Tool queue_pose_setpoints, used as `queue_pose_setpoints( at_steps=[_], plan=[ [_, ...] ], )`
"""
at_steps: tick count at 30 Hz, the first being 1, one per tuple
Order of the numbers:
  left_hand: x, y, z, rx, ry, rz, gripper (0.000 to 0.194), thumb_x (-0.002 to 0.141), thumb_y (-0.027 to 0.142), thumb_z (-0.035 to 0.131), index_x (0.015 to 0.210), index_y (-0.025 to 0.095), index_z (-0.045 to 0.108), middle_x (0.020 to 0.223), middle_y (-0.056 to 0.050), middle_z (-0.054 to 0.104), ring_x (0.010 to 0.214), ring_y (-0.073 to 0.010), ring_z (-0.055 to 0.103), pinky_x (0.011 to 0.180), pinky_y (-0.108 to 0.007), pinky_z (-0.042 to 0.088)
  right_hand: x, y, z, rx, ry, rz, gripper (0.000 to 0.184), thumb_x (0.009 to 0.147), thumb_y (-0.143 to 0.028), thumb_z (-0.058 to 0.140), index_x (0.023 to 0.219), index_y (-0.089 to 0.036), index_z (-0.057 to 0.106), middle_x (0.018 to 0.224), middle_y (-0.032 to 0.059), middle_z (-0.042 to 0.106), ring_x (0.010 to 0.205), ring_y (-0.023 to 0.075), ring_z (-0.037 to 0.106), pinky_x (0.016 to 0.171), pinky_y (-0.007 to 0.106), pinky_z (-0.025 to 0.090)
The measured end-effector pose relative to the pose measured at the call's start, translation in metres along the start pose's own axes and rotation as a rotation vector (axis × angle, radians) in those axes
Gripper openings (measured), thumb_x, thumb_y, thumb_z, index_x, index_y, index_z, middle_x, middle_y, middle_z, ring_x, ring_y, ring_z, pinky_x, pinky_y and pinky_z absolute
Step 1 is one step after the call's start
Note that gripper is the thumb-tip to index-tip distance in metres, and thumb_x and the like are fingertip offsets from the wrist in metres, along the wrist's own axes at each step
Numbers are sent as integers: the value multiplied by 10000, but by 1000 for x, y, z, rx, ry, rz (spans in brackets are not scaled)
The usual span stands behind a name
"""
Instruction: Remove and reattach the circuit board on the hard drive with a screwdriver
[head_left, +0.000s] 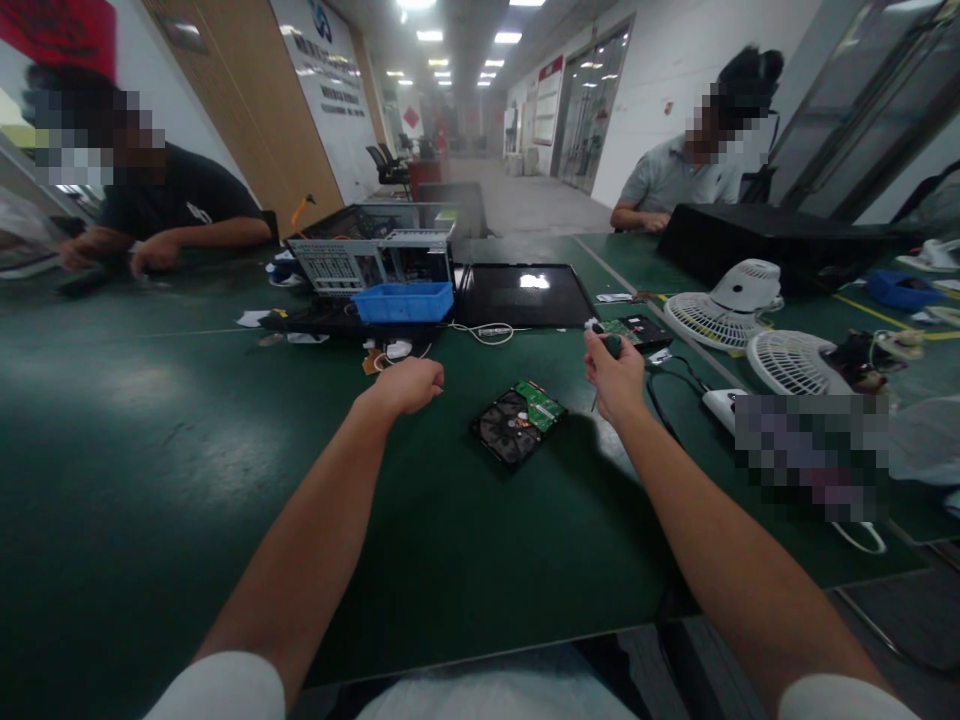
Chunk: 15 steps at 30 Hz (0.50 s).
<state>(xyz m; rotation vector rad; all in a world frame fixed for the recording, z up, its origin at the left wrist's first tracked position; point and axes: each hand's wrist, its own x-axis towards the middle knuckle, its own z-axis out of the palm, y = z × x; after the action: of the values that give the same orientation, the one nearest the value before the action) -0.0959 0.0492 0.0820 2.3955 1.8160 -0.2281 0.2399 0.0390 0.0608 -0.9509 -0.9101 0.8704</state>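
Observation:
A hard drive (504,428) lies on the green tabletop between my two hands, its green circuit board facing up. My right hand (616,378) is closed around a screwdriver (613,346) with a dark green handle; its thin shaft points down beside the palm. To the left of the drive, my left hand (409,386) hovers with its fingers pinched together; whatever they hold, if anything, is too small to tell. Just beyond my right hand rests a second drive (646,331) with a circuit board. A blue plastic tray (405,303) stands beyond my left hand.
An open computer case (337,262) and a dark flat panel (525,292) sit at the back. White fan parts (716,318), a power strip (724,405) and black cables (664,405) are on the right. Two people sit across the table, one near a black case (772,243).

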Motion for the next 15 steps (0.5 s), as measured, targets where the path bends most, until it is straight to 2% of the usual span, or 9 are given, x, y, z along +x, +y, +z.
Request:
queue_pose_setpoints(
  at_steps=[7, 9, 13, 15],
  plan=[
    [9, 3, 14, -14, 18, -20, 222, 937, 329, 607, 1100, 236, 726, 1186, -105, 746, 1134, -284, 676, 959, -373, 516, 0, 2, -1, -44, -11, -19, 371, 754, -506, 844, 798, -225, 606, 598, -62, 542, 438, 76, 387, 383, 217, 260],
    [10, 4, 15, -16, 28, -21, 223, 943, 334, 597, 1094, 229, 722, 1181, -113, 747, 1132, -289, 676, 950, -375, 520, 1, 0, -5, -168, 9, -94, 349, 790, -522, 808, 794, -229, 617, 620, -51, 548, 482, 99, 411, 425, 238, 304],
    [11, 6, 19, -23, 43, -17, 207, 941, 306, 575, 1054, 218, 723, 1135, -122, 755, 1082, -291, 693, 920, -372, 526, 3, -5, -14, -588, 50, -370, 297, 813, -502, 797, 800, -231, 675, 702, -14, 614, 670, 162, 521, 632, 286, 419],
    [11, 7, 20, -27, 53, -14, 205, 935, 290, 565, 1038, 211, 724, 1117, -129, 757, 1055, -295, 701, 901, -371, 529, 2, -6, -17, -753, -1, -389, 279, 851, -498, 757, 817, -233, 677, 732, 0, 643, 706, 180, 544, 693, 303, 414]
  ],
)
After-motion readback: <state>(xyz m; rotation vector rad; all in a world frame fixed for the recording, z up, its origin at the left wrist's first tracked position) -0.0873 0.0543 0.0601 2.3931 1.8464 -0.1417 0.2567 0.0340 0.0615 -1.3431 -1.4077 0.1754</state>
